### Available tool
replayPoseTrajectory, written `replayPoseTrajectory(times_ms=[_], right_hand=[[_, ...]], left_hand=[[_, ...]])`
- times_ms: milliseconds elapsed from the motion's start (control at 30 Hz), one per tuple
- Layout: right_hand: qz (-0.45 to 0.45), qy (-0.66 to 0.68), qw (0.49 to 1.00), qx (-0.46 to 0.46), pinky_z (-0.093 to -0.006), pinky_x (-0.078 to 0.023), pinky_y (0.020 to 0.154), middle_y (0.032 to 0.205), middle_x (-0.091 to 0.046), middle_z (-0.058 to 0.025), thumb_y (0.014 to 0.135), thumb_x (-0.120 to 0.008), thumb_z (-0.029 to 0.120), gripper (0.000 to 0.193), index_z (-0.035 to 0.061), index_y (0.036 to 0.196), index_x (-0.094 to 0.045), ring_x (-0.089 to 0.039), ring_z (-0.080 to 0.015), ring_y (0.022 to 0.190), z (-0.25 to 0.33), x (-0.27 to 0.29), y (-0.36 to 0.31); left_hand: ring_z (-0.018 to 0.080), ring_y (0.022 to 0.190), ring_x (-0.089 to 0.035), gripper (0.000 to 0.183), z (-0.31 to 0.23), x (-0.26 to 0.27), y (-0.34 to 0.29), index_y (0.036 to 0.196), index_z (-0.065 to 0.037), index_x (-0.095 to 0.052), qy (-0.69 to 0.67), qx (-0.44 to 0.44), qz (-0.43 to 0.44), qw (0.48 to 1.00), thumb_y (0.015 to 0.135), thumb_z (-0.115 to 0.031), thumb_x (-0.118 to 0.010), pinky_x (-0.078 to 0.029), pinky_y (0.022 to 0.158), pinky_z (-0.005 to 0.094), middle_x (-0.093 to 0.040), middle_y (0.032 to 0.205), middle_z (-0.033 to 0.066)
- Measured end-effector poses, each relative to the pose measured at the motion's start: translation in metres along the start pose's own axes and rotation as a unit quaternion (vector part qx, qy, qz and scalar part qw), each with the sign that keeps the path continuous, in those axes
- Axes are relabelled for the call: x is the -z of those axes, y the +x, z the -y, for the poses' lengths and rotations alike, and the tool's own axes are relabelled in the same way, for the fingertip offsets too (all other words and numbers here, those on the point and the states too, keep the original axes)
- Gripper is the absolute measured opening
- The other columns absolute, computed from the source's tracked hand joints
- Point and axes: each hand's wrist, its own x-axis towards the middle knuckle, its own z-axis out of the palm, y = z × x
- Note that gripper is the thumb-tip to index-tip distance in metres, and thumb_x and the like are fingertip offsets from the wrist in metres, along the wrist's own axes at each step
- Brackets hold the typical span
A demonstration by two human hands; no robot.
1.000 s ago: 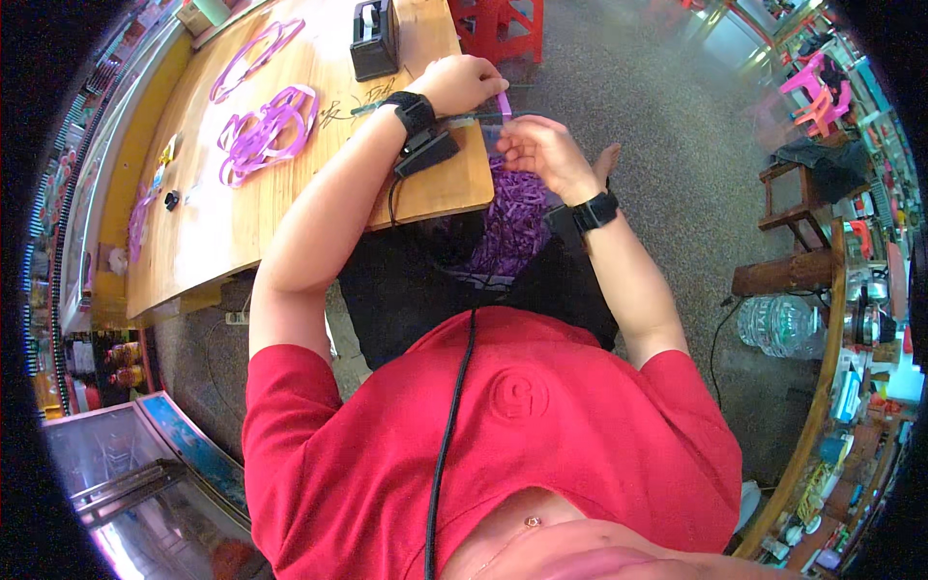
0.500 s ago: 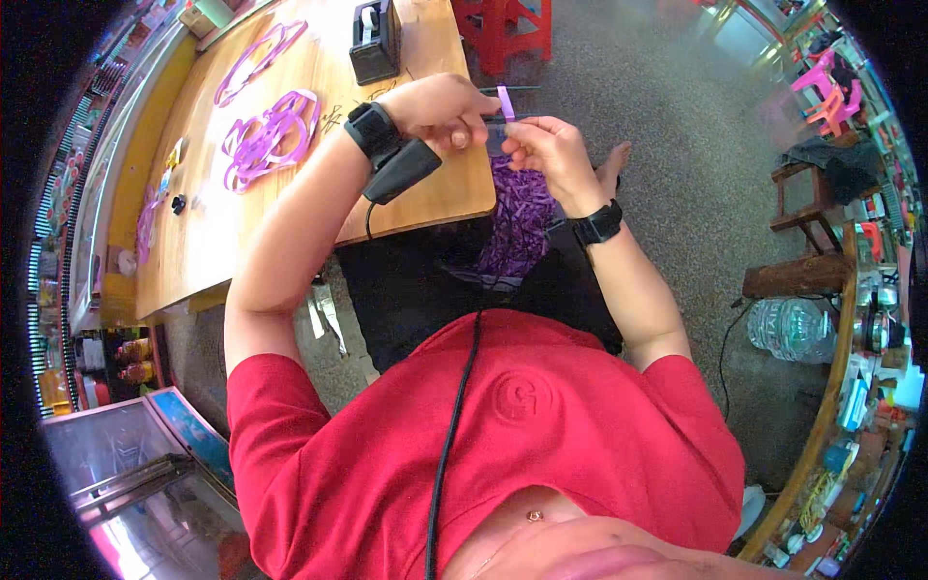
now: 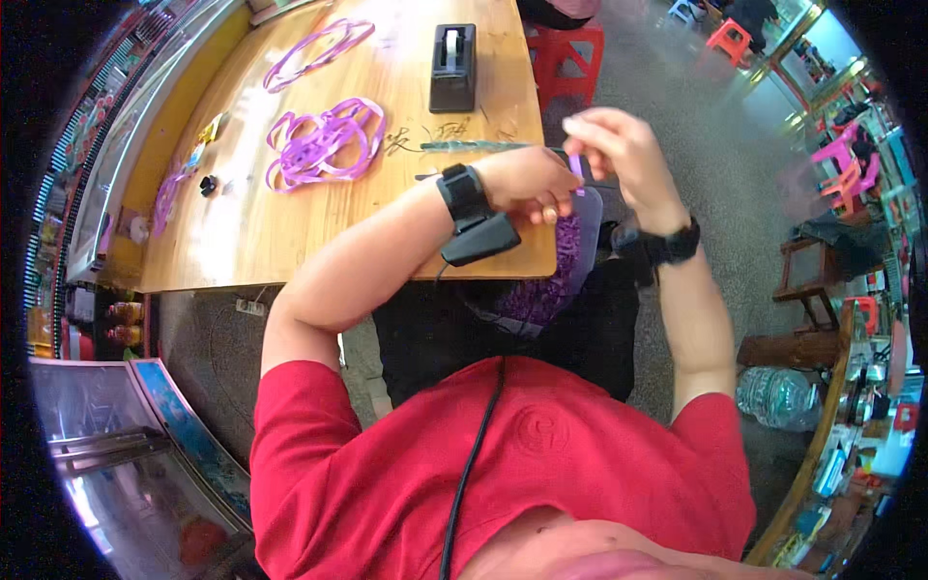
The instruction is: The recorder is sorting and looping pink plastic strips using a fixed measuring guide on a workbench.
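Observation:
My left hand [image 3: 527, 184] and my right hand [image 3: 621, 150] meet above the near right corner of the wooden table [image 3: 290, 222]. Together they pinch a thin purple strip [image 3: 576, 170] that runs between the fingers. Both wrists wear black bands; a black device [image 3: 480, 239] hangs under the left wrist. In my lap lies a heap of purple strips [image 3: 541, 285]. Finished purple loops [image 3: 324, 143] lie on the table to the left of my hands.
A black tape dispenser [image 3: 452, 68] stands at the table's far side. More purple loops [image 3: 314, 53] lie further back, and small items near the left edge [image 3: 208, 184]. Red stools [image 3: 570, 48] stand beyond the table. A wooden stool [image 3: 802, 290] and water bottle [image 3: 778, 396] are at right.
Both hands have stayed together on the purple strip, working it between the fingers. My head has moved, so the table and hands appear shifted in the picture.

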Motion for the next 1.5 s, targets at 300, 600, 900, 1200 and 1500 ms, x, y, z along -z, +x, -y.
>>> replayPoseTrajectory(times_ms=[300,600,900,1200,1500], right_hand=[[0.043,-0.122,0.991,-0.020,-0.0205,-0.030,0.041,0.076,-0.066,0.0008,0.084,-0.074,0.028,0.025,0.0032,0.089,-0.071,-0.041,-0.0035,0.049,0.011,-0.074,0.160],[0.034,0.025,0.985,-0.167,-0.0165,-0.022,0.039,0.081,-0.068,0.0012,0.085,-0.075,0.020,0.016,0.0067,0.089,-0.067,-0.028,0.0007,0.045,0.014,-0.085,0.169],[0.032,0.052,0.977,-0.206,-0.0164,-0.021,0.039,0.075,-0.062,0.0042,0.087,-0.074,0.019,0.017,0.0054,0.087,-0.064,-0.027,0.0007,0.045,0.017,-0.086,0.166],[0.034,0.120,0.977,-0.171,-0.0163,-0.022,0.038,0.080,-0.063,0.0013,0.089,-0.069,0.016,0.015,0.0030,0.092,-0.062,-0.034,0.0012,0.050,0.028,-0.088,0.169],[0.088,0.121,0.957,-0.248,-0.0172,-0.028,0.041,0.084,-0.060,-0.0024,0.090,-0.069,0.018,0.019,0.0015,0.093,-0.060,-0.035,-0.0021,0.052,0.016,-0.093,0.111]], left_hand=[[0.0158,0.054,-0.059,0.022,0.009,0.002,0.005,0.089,0.000,-0.061,0.010,-0.028,0.030,0.999,0.091,-0.022,-0.058,-0.048,0.047,0.0281,-0.064,0.074,0.0090],[0.0160,0.050,-0.057,0.027,0.012,0.001,0.009,0.080,0.001,-0.062,0.026,-0.023,0.007,0.999,0.095,-0.021,-0.056,-0.046,0.046,0.0288,-0.063,0.069,0.0082],[0.0162,0.045,-0.057,0.030,0.007,-0.005,0.002,0.076,0.002,-0.064,0.021,-0.038,-0.005,0.999,0.095,-0.019,-0.054,-0.046,0.041,0.0281,-0.062,0.062,0.0078],[0.0159,0.044,-0.058,0.025,0.016,-0.005,0.015,0.079,0.003,-0.064,0.002,-0.070,0.001,0.998,0.095,-0.015,-0.056,-0.047,0.039,0.0284,-0.064,0.064,0.0073],[0.0121,0.044,-0.058,0.024,0.031,-0.001,0.029,0.078,-0.006,-0.063,-0.055,-0.083,0.048,0.994,0.097,-0.019,-0.055,-0.044,0.037,0.0244,-0.062,0.061,0.0042]])
